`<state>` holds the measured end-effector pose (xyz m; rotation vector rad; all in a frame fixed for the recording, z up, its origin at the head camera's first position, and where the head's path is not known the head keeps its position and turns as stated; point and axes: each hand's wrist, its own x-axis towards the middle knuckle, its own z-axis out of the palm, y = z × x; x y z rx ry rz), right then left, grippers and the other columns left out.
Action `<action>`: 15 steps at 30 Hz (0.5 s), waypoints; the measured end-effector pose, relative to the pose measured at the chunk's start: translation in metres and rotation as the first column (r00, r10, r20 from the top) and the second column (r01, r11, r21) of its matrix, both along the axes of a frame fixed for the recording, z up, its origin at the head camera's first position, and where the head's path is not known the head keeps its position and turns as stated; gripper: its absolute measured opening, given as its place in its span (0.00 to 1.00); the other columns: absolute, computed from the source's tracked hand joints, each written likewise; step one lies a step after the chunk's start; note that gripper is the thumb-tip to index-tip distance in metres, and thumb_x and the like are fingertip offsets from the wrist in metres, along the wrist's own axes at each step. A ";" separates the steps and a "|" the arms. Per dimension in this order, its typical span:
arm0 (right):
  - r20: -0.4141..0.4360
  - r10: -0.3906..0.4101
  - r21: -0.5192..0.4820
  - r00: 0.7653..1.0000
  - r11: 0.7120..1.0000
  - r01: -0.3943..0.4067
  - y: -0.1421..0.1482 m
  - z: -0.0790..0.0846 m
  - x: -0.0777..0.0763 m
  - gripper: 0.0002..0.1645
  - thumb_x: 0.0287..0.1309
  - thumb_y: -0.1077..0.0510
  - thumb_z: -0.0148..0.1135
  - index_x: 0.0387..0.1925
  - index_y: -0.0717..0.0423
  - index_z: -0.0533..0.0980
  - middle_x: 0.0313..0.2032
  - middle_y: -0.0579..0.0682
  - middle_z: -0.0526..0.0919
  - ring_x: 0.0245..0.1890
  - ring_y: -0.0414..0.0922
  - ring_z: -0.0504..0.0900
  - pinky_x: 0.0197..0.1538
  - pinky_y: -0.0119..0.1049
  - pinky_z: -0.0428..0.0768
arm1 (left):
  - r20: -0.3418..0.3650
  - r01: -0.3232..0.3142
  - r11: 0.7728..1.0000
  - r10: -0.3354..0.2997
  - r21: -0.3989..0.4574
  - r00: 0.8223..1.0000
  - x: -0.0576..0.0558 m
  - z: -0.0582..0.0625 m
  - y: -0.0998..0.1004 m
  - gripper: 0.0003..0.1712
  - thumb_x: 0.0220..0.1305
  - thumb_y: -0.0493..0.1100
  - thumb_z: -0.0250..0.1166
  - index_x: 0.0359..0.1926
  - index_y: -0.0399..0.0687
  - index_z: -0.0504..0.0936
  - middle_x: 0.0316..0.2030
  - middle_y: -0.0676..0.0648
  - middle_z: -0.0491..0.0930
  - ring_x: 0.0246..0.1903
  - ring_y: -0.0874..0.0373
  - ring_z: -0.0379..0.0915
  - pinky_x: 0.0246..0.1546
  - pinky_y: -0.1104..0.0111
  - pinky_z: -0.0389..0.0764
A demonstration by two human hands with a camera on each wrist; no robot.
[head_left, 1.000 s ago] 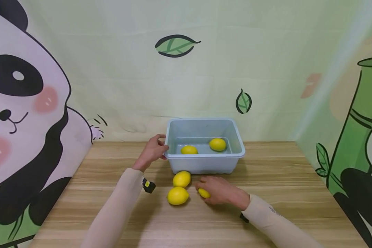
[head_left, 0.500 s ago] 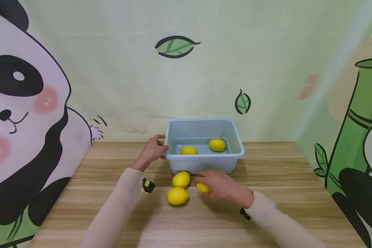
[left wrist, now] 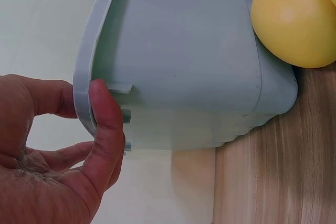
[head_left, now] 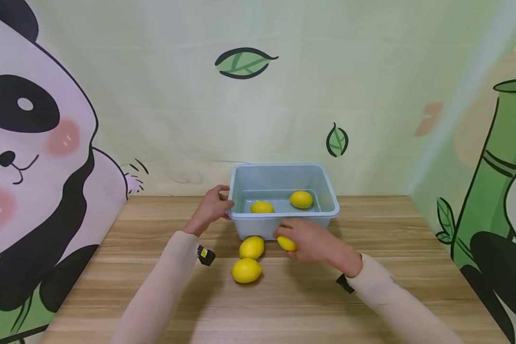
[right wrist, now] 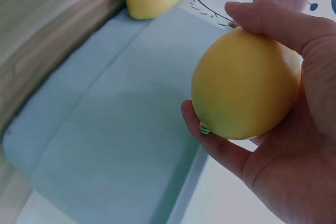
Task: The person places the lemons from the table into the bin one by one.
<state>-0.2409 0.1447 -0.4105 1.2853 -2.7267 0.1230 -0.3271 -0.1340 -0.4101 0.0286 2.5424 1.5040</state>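
Observation:
My right hand (head_left: 311, 241) grips a yellow lemon (right wrist: 247, 85) with a small green stem end, thumb on one side and fingers on the other. It is in front of the near wall of a light blue plastic bin (head_left: 284, 227). At the bin's left side, my left hand (head_left: 210, 206) pinches the rim; in the left wrist view the fingers (left wrist: 107, 124) curl over its lip. Inside the bin lie two lemons, one lemon (head_left: 262, 207) at the left front and another lemon (head_left: 301, 199) farther right.
Two more lemons rest on the wooden table (head_left: 163, 267): a farther lemon (head_left: 252, 247) by the bin's front wall, and a nearer lemon (head_left: 246, 271) beside it. A printed cloth backdrop (head_left: 176, 110) with pandas and leaves stands behind and at the sides.
My right hand has lifted the lemon from the table, moving up and forward toward the bin's front wall. The left hand stays on the rim, and the other lemons have not moved.

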 end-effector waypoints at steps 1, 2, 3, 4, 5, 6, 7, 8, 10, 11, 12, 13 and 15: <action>0.002 -0.004 0.001 1.000 1.000 0.004 0.001 0.002 -0.001 0.24 0.49 0.53 0.74 0.50 0.43 0.78 0.47 0.44 0.78 0.46 0.44 0.78 0.52 0.40 0.81 | 0.000 0.001 1.000 -0.001 0.001 1.000 0.000 0.000 0.000 0.34 0.64 0.40 0.60 0.69 0.42 0.62 0.52 0.36 0.75 0.38 0.48 0.79 0.34 0.67 0.87; 0.002 -0.009 0.003 1.000 1.000 0.009 0.001 0.005 -0.001 0.24 0.50 0.53 0.74 0.50 0.44 0.78 0.47 0.44 0.79 0.47 0.44 0.79 0.52 0.41 0.81 | 0.000 0.000 1.000 0.000 0.002 1.000 -0.001 0.000 0.000 0.34 0.64 0.40 0.60 0.69 0.43 0.62 0.52 0.36 0.76 0.38 0.48 0.79 0.34 0.67 0.87; 0.008 -0.016 0.006 1.000 1.000 0.016 0.002 0.007 -0.002 0.24 0.50 0.52 0.73 0.51 0.44 0.78 0.48 0.44 0.79 0.47 0.44 0.79 0.53 0.41 0.81 | 0.000 -0.001 1.000 0.001 0.000 1.000 -0.001 0.001 0.000 0.34 0.64 0.40 0.60 0.69 0.43 0.62 0.51 0.36 0.76 0.38 0.48 0.79 0.34 0.67 0.87; 0.009 -0.022 0.005 1.000 1.000 0.022 0.002 0.009 -0.002 0.24 0.50 0.52 0.73 0.51 0.44 0.78 0.48 0.44 0.79 0.48 0.44 0.79 0.53 0.41 0.82 | -0.001 0.000 1.000 0.000 -0.002 1.000 -0.001 0.001 0.000 0.34 0.64 0.40 0.60 0.69 0.43 0.62 0.51 0.36 0.76 0.38 0.48 0.79 0.34 0.67 0.87; 0.004 -0.029 0.006 1.000 1.000 0.029 0.002 0.011 -0.003 0.24 0.50 0.52 0.73 0.51 0.44 0.78 0.49 0.44 0.79 0.48 0.44 0.79 0.52 0.41 0.82 | -0.002 -0.001 1.000 0.001 -0.004 1.000 -0.001 0.001 0.001 0.34 0.64 0.40 0.60 0.69 0.43 0.62 0.51 0.36 0.76 0.38 0.48 0.79 0.35 0.67 0.87; -0.002 -0.035 0.002 0.999 0.999 0.035 0.003 0.013 -0.003 0.24 0.51 0.52 0.73 0.51 0.44 0.78 0.49 0.44 0.79 0.47 0.44 0.79 0.50 0.41 0.83 | -0.004 0.000 1.000 0.000 -0.005 1.000 -0.001 0.001 0.001 0.34 0.64 0.40 0.60 0.69 0.43 0.62 0.52 0.36 0.75 0.38 0.48 0.79 0.35 0.67 0.87; -0.008 -0.041 -0.003 0.999 0.999 0.041 0.003 0.015 -0.004 0.24 0.51 0.52 0.73 0.51 0.44 0.78 0.48 0.44 0.79 0.47 0.44 0.79 0.49 0.41 0.83 | -0.003 -0.002 1.000 0.002 -0.005 1.000 -0.001 0.001 0.001 0.34 0.64 0.40 0.60 0.69 0.43 0.62 0.52 0.36 0.75 0.38 0.48 0.78 0.35 0.67 0.87; -0.013 -0.046 -0.007 0.999 0.999 0.046 0.004 0.018 -0.004 0.24 0.51 0.51 0.73 0.51 0.44 0.78 0.48 0.44 0.79 0.46 0.44 0.79 0.48 0.40 0.83 | 0.000 -0.003 1.000 0.003 -0.005 1.000 0.000 0.001 0.001 0.34 0.64 0.40 0.61 0.69 0.43 0.62 0.52 0.36 0.75 0.38 0.48 0.78 0.35 0.66 0.87; -0.023 -0.052 -0.014 0.998 0.999 0.052 0.005 0.022 -0.005 0.24 0.51 0.51 0.72 0.51 0.44 0.78 0.48 0.44 0.79 0.46 0.44 0.79 0.46 0.40 0.84 | 0.005 -0.003 1.000 0.003 -0.009 1.000 0.000 0.001 0.001 0.34 0.64 0.40 0.61 0.69 0.43 0.62 0.52 0.36 0.75 0.38 0.48 0.78 0.35 0.67 0.87; -0.026 -0.055 -0.015 0.998 0.998 0.054 0.005 0.025 -0.006 0.24 0.52 0.51 0.72 0.52 0.44 0.78 0.48 0.44 0.79 0.46 0.44 0.79 0.45 0.40 0.84 | 0.007 -0.003 1.000 0.003 -0.010 1.000 0.000 0.001 0.001 0.34 0.64 0.40 0.61 0.70 0.43 0.61 0.52 0.36 0.75 0.38 0.48 0.78 0.35 0.67 0.87; -0.023 -0.056 -0.022 0.998 0.998 0.056 0.006 0.028 -0.007 0.24 0.52 0.51 0.72 0.52 0.45 0.78 0.49 0.44 0.79 0.46 0.44 0.79 0.45 0.41 0.84 | 0.010 -0.004 1.000 0.004 -0.011 1.000 0.000 0.002 0.001 0.34 0.64 0.40 0.61 0.70 0.43 0.61 0.52 0.36 0.75 0.37 0.48 0.78 0.35 0.67 0.87; -0.022 -0.059 -0.026 0.998 0.998 0.058 0.006 0.031 -0.007 0.24 0.52 0.52 0.72 0.52 0.45 0.78 0.49 0.45 0.79 0.47 0.45 0.79 0.46 0.41 0.84 | 0.012 -0.005 1.000 0.005 -0.011 1.000 0.000 0.002 0.001 0.34 0.64 0.40 0.61 0.70 0.44 0.61 0.52 0.36 0.75 0.37 0.48 0.78 0.35 0.67 0.87; -0.028 -0.065 -0.037 0.997 0.997 0.064 0.007 0.038 -0.009 0.24 0.52 0.52 0.72 0.52 0.46 0.78 0.49 0.45 0.79 0.48 0.46 0.79 0.47 0.43 0.84 | 0.009 -0.005 1.000 0.005 -0.011 1.000 0.000 0.002 0.002 0.35 0.64 0.40 0.61 0.70 0.44 0.61 0.51 0.37 0.75 0.37 0.49 0.78 0.36 0.67 0.87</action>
